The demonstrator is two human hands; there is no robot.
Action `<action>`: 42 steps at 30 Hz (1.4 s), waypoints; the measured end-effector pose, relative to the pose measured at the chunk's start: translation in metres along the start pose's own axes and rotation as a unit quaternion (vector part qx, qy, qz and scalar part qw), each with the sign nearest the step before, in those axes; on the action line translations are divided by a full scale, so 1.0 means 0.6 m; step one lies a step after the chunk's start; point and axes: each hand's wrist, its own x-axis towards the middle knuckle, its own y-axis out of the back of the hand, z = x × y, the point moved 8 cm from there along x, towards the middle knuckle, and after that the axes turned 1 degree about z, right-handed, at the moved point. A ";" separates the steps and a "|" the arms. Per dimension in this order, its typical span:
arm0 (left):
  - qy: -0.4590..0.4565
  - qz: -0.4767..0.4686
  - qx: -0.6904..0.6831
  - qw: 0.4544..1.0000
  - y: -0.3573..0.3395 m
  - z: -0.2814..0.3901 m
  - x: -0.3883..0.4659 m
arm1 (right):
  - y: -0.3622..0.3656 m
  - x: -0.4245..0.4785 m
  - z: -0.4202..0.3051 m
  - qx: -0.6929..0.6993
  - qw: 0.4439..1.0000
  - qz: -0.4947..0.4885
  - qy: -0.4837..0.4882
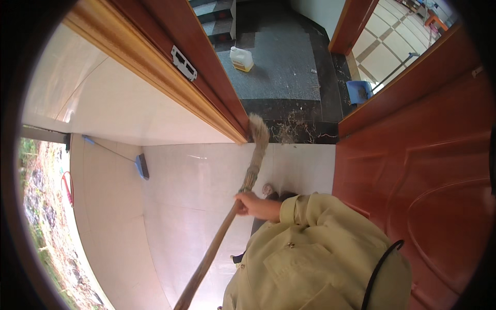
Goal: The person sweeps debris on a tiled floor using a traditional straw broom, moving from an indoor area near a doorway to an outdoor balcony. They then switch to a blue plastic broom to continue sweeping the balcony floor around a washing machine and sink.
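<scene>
My right hand [248, 203] is closed around the straw broom [252, 176] where its bound stalks meet the long wooden handle. From there the handle slants to the lower left, leaving the picture at the bottom. The bristle tips rest at the foot of the wooden door frame [221, 112], by the dark threshold. Just right of the bristles lies a loose heap of dry plant bits and dust [292, 130], spread over the dark stone strip. My left hand is out of view.
A red door [426, 155] stands at the right. Beyond the threshold are a plastic jug [241, 59] with yellow liquid, stairs [215, 17] and a blue dustpan [358, 92] holding debris. A blue-headed broom [142, 166] lies on the left. Pale tiles [193, 182] cover the near floor.
</scene>
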 end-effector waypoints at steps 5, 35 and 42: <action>-0.034 0.208 -0.202 0.957 0.134 0.013 -0.190 | 0.105 -0.043 0.068 -0.090 0.988 -0.118 -0.047; 0.213 0.123 0.092 0.965 0.111 -0.018 -0.313 | 0.209 -0.017 0.068 -0.057 0.988 0.100 0.100; 0.119 0.100 -0.133 0.979 0.071 -0.056 -0.098 | 0.131 -0.092 0.088 0.230 0.970 -0.061 0.042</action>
